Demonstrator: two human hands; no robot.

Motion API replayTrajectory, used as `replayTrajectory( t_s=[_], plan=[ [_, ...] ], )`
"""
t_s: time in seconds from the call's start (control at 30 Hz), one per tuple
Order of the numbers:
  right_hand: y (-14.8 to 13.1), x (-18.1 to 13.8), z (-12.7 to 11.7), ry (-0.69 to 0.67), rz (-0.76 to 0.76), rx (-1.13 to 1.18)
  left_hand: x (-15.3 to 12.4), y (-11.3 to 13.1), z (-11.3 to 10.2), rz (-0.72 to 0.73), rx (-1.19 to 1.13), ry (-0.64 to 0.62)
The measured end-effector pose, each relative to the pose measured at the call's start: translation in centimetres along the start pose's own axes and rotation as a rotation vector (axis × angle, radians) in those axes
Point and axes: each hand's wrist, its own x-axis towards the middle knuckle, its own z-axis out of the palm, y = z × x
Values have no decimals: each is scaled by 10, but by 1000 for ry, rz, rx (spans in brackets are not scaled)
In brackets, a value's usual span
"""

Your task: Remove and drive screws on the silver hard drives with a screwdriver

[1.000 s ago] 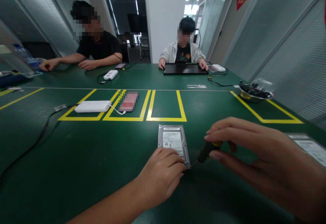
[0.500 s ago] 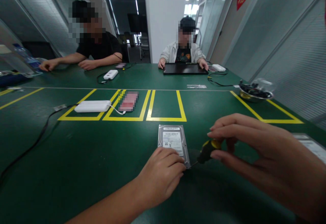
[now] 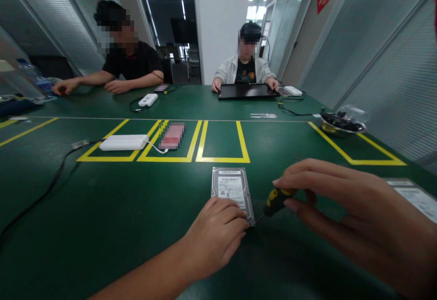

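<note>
Your left hand [image 3: 218, 231] grasps the drive [image 3: 232, 190] at its near end, pressing it down; your right hand [image 3: 362, 204] pinches the screwdriver [image 3: 273, 202] between thumb and fingertips. Drive lies flat on the desk [image 3: 153, 213], well in from the far and right edges. Tip sits at the drive's near right corner; whether seated, cannot tell. Best practice, in judgement: align shaft [image 3: 260, 219] with whatever it engages, press lightly, brace the drive firmly. Materials: rectangular grey metal case, pale printed label [image 3: 229, 184]; stubby black-and-yellow handle, thin shaft; smooth green desktop.
</note>
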Motion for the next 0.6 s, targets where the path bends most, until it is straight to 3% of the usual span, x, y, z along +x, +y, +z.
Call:
replayTrajectory(
  t_s=[0.6],
  plan=[
    [0, 3, 1, 26, -4, 22, 1, 1, -1, -9, -4, -3]
  ],
)
